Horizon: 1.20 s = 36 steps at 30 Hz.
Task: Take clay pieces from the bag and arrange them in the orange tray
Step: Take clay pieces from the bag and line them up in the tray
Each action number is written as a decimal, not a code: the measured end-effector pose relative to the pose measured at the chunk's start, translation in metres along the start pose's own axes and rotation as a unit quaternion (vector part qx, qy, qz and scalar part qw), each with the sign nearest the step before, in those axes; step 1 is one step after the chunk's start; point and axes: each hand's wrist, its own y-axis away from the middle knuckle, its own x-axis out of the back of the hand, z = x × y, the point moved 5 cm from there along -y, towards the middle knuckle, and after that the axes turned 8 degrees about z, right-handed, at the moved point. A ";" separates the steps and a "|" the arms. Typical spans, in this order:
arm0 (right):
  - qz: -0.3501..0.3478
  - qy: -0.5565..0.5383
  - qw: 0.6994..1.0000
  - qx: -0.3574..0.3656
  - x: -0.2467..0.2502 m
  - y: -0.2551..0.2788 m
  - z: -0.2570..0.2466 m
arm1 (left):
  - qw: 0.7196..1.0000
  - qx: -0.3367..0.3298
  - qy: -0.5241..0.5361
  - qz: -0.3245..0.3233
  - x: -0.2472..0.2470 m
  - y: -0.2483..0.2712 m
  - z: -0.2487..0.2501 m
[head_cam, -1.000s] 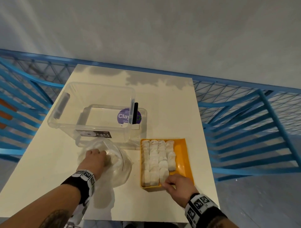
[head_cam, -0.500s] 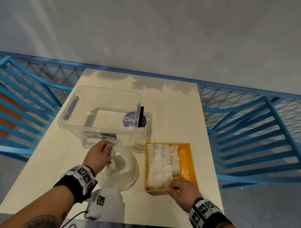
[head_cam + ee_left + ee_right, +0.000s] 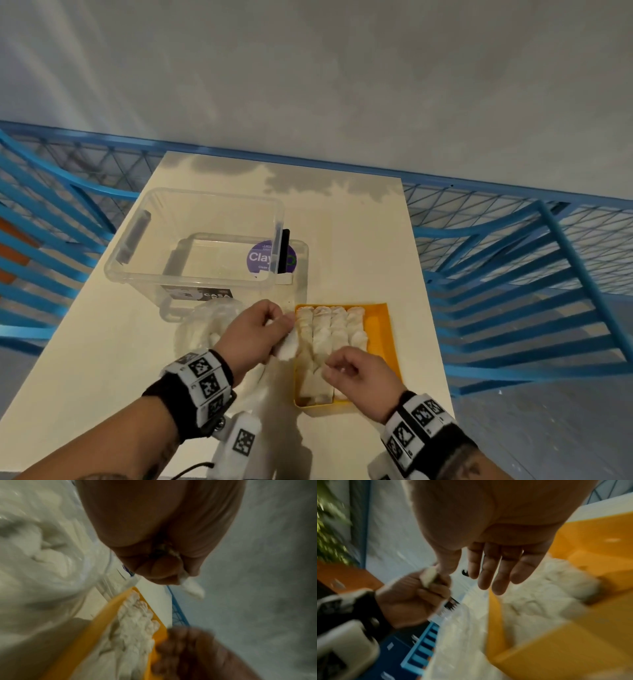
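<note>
An orange tray (image 3: 381, 329) lies on the cream table, with rows of white clay pieces (image 3: 329, 337) filling its left part. Left of it lies the clear plastic bag (image 3: 205, 325) with more clay inside. My left hand (image 3: 277, 330) pinches one white clay piece (image 3: 287, 346) at the tray's left rim. In the left wrist view that clay piece (image 3: 193, 590) sticks out past my fingertips, above the tray (image 3: 106, 609). My right hand (image 3: 334, 368) hovers over the near rows, holding nothing. In the right wrist view its fingers (image 3: 489, 573) are nearly straight.
A clear plastic box (image 3: 137, 263) stands behind the bag, on a lid with a purple "Clay" sticker (image 3: 258, 257). Blue metal railings (image 3: 513, 274) flank the table on both sides. A small white tagged device (image 3: 241, 440) hangs at the near table edge.
My left hand has come out of the bag with a clay piece and moved right to the tray's edge. My right hand has lifted off the tray's near end and opened over the rows.
</note>
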 end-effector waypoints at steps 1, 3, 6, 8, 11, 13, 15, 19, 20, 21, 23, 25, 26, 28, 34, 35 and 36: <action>0.014 -0.041 0.999 -0.001 0.001 -0.003 -0.011 | 1.000 -0.002 0.007 -0.012 -0.013 0.001 0.002; 0.037 -0.098 0.994 -0.018 0.002 -0.008 -0.026 | 0.999 0.008 0.041 -0.025 -0.036 0.003 0.007; 0.094 -0.146 0.983 -0.051 0.010 -0.013 -0.029 | 0.994 0.029 0.097 -0.038 -0.055 0.001 0.011; 0.126 -0.149 0.979 -0.066 0.021 -0.015 -0.025 | 0.992 0.026 0.113 -0.050 -0.060 -0.003 0.014; 0.165 -0.127 0.977 -0.049 0.039 -0.016 -0.024 | 0.994 0.005 0.054 -0.094 -0.064 -0.007 0.014; 0.178 -0.122 0.976 -0.037 0.049 -0.018 -0.023 | 0.992 -0.032 -0.020 -0.119 -0.066 -0.007 0.016; 0.172 -0.093 0.980 -0.028 0.056 -0.022 -0.020 | 0.984 -0.076 -0.100 -0.126 -0.067 -0.011 0.016; 0.113 0.117 0.987 -0.012 0.077 -0.031 -0.003 | 0.953 -0.111 -0.275 -0.058 -0.056 -0.025 0.001; 0.074 0.173 0.982 -0.015 0.078 -0.032 0.002 | 0.947 -0.099 -0.304 -0.036 -0.051 -0.027 -0.005; 0.028 0.222 0.974 -0.020 0.077 -0.031 0.007 | 0.941 -0.088 -0.326 -0.021 -0.047 -0.029 -0.011; -0.065 0.311 0.948 -0.028 0.066 -0.029 0.017 | 0.935 -0.068 -0.348 -0.003 -0.042 -0.030 -0.022; -0.131 0.368 0.920 -0.031 0.054 -0.027 0.024 | 0.938 -0.045 -0.345 0.006 -0.040 -0.031 -0.029; -0.151 0.377 0.913 -0.038 0.049 -0.027 0.028 | 0.937 -0.035 -0.347 0.003 -0.041 -0.031 -0.033; -0.166 0.384 0.907 -0.057 0.043 -0.031 0.032 | 0.935 -0.022 -0.355 -0.008 -0.043 -0.031 -0.037; -0.120 0.391 0.910 -0.072 0.033 -0.054 0.037 | 0.933 -0.010 -0.359 -0.010 -0.045 -0.036 -0.039; -0.107 0.388 0.912 -0.075 0.033 -0.057 0.037 | 0.933 -0.008 -0.360 -0.010 -0.045 -0.036 -0.040; -0.095 0.384 0.915 -0.082 0.033 -0.060 0.038 | 0.933 -0.006 -0.360 -0.009 -0.045 -0.036 -0.040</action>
